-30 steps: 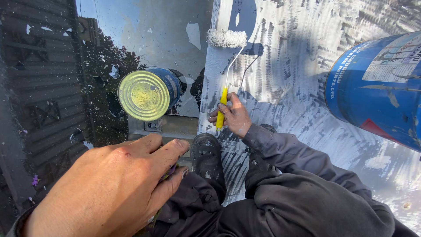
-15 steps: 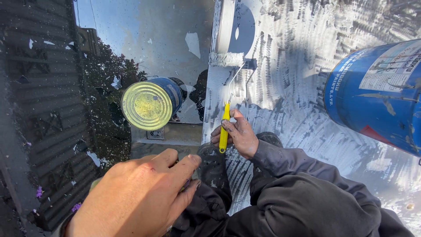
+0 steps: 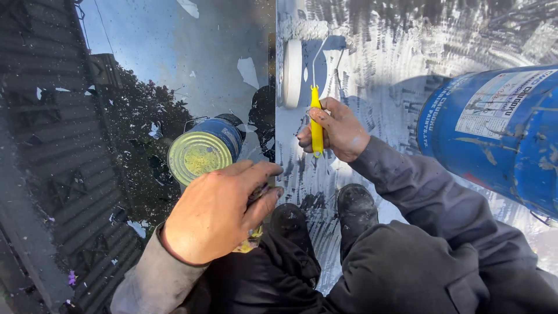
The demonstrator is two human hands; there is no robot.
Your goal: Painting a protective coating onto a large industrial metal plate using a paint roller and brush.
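Right hand (image 3: 337, 131) fisted tight around yellow plastic handle (image 3: 316, 125) of paint roller (image 3: 292, 74); bent wire frame, white fuzzy sleeve flat on the streaky silver-coated sheet (image 3: 372, 52). Left hand (image 3: 218, 209) loosely curled on the knee, palm down, can't tell if it holds anything. Small blue can (image 3: 204, 152), round yellowish lid, just above left hand on glossy uncoated panel (image 3: 174, 58). Big blue drum (image 3: 500, 131) lies right, near the right sleeve. Black boots (image 3: 325, 218) below the roller.

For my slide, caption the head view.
Right hand runs a paint roller over the roof; left hand rests on the knee.
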